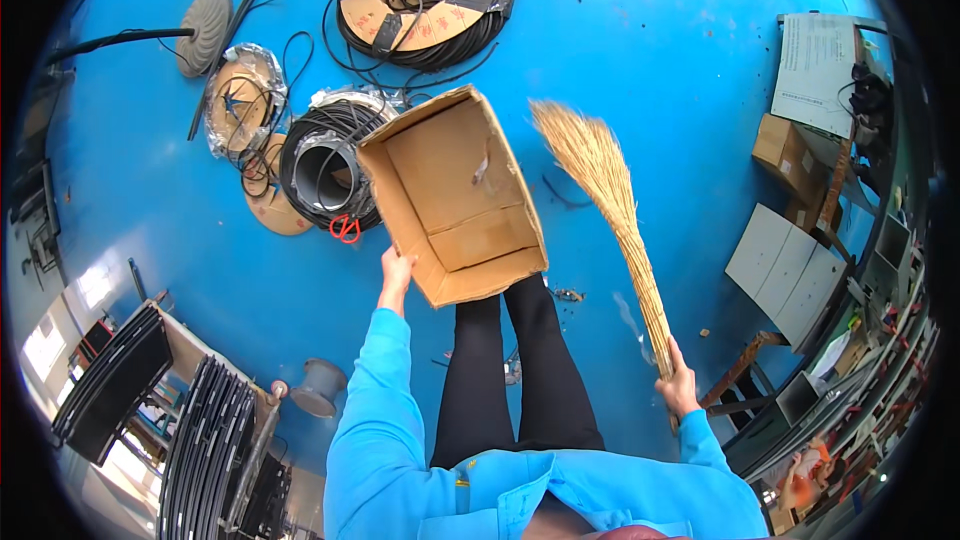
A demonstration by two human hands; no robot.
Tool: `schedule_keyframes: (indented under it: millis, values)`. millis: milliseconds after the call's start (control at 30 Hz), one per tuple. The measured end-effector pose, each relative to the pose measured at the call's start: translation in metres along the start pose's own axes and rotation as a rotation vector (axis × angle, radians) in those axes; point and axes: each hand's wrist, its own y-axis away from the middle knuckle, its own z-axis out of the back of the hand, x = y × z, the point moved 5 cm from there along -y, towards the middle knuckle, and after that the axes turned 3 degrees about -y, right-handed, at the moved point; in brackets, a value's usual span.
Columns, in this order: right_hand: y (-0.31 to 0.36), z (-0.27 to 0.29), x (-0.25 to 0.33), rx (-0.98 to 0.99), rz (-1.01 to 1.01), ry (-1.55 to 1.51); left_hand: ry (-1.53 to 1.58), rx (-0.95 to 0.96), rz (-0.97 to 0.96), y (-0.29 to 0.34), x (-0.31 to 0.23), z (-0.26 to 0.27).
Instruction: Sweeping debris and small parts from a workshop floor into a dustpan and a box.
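Note:
My left hand (396,275) grips the near left edge of an open cardboard box (455,165), tilted so that its inside faces up toward me. A small pale scrap (481,168) lies inside it. Out to the right, my right hand (678,386) is wrapped round the handle of a straw broom (628,230). The broom's bristles point away from me, fanned out and slightly blurred, to the right of the box and apart from it. Small debris (568,295) lies on the blue floor just beyond my feet.
Large cable reels (425,20) and a black cable coil (330,165) lie beyond the box, with red-handled scissors (345,229) by the coil. A grey spool (319,387) stands at left. Stacked black panels (208,450) fill the lower left. Cartons (788,155) and a cluttered rack line the right.

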Motion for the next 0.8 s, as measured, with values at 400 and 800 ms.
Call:
schedule_keyframes:
  millis: [400,800]
  values:
    - [-0.157,-0.019,0.116,-0.201,0.173,0.486,0.127,-0.216,0.072,0.094,-0.021,0.139]
    - [-0.02,-0.016,0.163,0.346,0.309,-0.044,0.397,-0.401,0.172,0.158,0.029,0.214]
